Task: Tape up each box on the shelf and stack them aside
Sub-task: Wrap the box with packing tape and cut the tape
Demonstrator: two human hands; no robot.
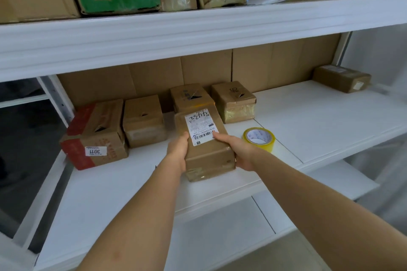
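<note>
Left hand and right hand, fingers clamped on either side of the label-topped brown cardboard box, steady it on the white shelf, yellow-cored tape roll just beside for sealing.

Place: a parcel storeroom.
Shelving: white metal shelves, cardboard-backed.
Stock: taped cartons with shipping labels.
Supplies: tape roll near front edge.

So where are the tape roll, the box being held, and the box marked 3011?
tape roll [259,139], head view, top rim.
held box [207,138], head view, shipping label.
3011 box [96,151], head view, front sticker.
</note>
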